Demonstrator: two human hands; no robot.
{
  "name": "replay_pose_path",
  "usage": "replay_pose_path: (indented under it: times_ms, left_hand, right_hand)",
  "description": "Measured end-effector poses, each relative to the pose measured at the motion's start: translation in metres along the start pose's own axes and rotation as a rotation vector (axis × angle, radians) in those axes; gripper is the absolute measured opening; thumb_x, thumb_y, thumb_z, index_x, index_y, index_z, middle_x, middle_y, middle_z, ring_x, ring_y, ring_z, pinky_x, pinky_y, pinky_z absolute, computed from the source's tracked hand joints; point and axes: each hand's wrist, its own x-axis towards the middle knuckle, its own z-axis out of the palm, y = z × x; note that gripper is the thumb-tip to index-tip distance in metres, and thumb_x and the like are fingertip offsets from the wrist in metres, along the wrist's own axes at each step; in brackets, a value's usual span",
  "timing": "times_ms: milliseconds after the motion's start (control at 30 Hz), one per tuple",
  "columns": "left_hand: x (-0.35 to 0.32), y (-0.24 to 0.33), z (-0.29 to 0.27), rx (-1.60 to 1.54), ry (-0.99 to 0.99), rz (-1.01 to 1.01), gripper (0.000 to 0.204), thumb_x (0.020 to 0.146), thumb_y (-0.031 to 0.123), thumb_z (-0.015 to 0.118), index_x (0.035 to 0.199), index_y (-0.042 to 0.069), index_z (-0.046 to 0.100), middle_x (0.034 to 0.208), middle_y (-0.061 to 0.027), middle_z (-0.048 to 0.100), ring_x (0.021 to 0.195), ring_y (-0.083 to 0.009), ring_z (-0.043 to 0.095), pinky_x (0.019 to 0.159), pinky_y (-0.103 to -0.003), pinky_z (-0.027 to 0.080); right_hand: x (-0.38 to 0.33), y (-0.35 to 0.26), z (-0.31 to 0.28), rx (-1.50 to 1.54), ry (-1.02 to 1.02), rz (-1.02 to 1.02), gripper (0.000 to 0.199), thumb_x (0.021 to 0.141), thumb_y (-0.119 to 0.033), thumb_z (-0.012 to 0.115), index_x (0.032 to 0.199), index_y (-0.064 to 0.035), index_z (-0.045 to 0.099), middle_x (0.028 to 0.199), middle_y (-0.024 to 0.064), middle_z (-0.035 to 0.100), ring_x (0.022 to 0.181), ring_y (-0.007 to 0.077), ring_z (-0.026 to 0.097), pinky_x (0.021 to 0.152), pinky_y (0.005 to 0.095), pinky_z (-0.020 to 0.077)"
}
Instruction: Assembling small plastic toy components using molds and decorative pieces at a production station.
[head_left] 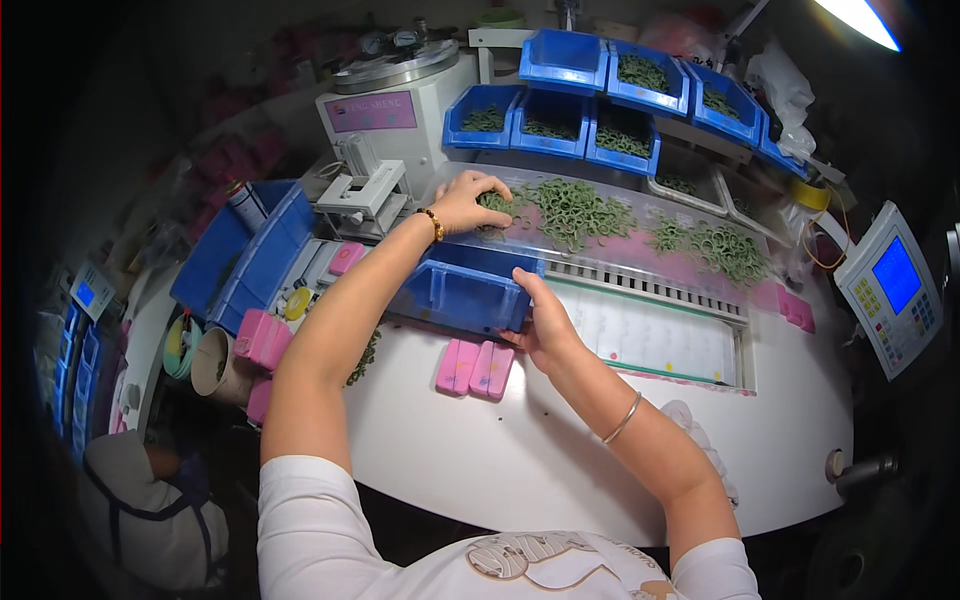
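L hand [468, 203] fingers curled into green rings [575, 210], 12 o'clock | R hand [540, 318] grips blue bin [462, 290], fingertips hidden | pink label [370, 111] on machine, 11 o'clock

The place is a small factory workstation. A white bench [560, 450] carries a benchtop machine [395, 115], tiered blue parts bins [600, 90] filled with green rings [575, 210], and a slotted sorting tray [650, 300]. A keypad control panel [893, 285] stands at the right. Another worker [150, 510] sits at the left.
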Motion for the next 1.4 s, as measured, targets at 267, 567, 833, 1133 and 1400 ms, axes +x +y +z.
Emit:
replay_pose_path:
  times_ms: [267, 567, 833, 1133, 1400]
  left_hand:
    - [-0.022, -0.009, -0.006, -0.117, -0.005, 0.126, 0.038, 0.069, 0.028, 0.085, 0.1, 0.012, 0.07, 0.119, -0.0075, 0.06, 0.124, -0.0267, 0.045, 0.11, -0.037, 0.033]
    - [-0.038, 0.004, -0.006, -0.142, -0.024, 0.182, 0.032, 0.07, 0.023, 0.084, 0.095, 0.009, 0.069, 0.111, -0.0063, 0.064, 0.113, -0.0244, 0.053, 0.104, -0.036, 0.039]
    - [-0.065, 0.022, -0.012, -0.178, -0.114, 0.117, 0.028, 0.075, 0.016, 0.08, 0.099, 0.008, 0.07, 0.113, -0.0085, 0.063, 0.113, -0.025, 0.054, 0.103, -0.036, 0.04]
    - [-0.095, 0.054, -0.025, -0.231, -0.194, 0.058, 0.022, 0.083, 0.013, 0.073, 0.104, 0.005, 0.072, 0.112, -0.0106, 0.065, 0.111, -0.0197, 0.058, 0.098, -0.033, 0.044]
    - [-0.096, 0.062, -0.038, -0.368, -0.082, -0.017, 0.017, 0.087, 0.011, 0.068, 0.1, 0.0, 0.071, 0.096, -0.0061, 0.071, 0.091, -0.0131, 0.065, 0.085, -0.028, 0.051]
  right_hand:
    - [-0.003, 0.002, 0.01, 0.043, 0.104, -0.042, 0.052, 0.084, -0.048, 0.067, 0.12, -0.0137, 0.053, 0.104, 0.0107, 0.06, 0.09, 0.0204, 0.059, 0.074, 0.0327, 0.0505]
    - [0.005, 0.005, -0.001, 0.001, 0.005, -0.002, 0.064, 0.082, -0.051, 0.065, 0.132, -0.0189, 0.04, 0.118, 0.0042, 0.055, 0.101, 0.0179, 0.055, 0.085, 0.0392, 0.0453]
    - [-0.003, 0.007, 0.003, 0.005, 0.022, -0.059, 0.055, 0.085, -0.047, 0.064, 0.127, -0.0162, 0.047, 0.113, 0.0054, 0.057, 0.098, 0.0173, 0.057, 0.083, 0.0359, 0.0472]
    - [-0.01, 0.005, 0.0, 0.007, 0.039, -0.074, 0.047, 0.087, -0.045, 0.065, 0.12, -0.0139, 0.053, 0.111, 0.0056, 0.057, 0.1, 0.0178, 0.057, 0.085, 0.0353, 0.0472]
    - [-0.019, 0.001, -0.001, -0.029, 0.046, -0.059, 0.047, 0.087, -0.043, 0.066, 0.12, -0.014, 0.053, 0.112, 0.006, 0.056, 0.1, 0.0178, 0.056, 0.085, 0.0352, 0.0473]
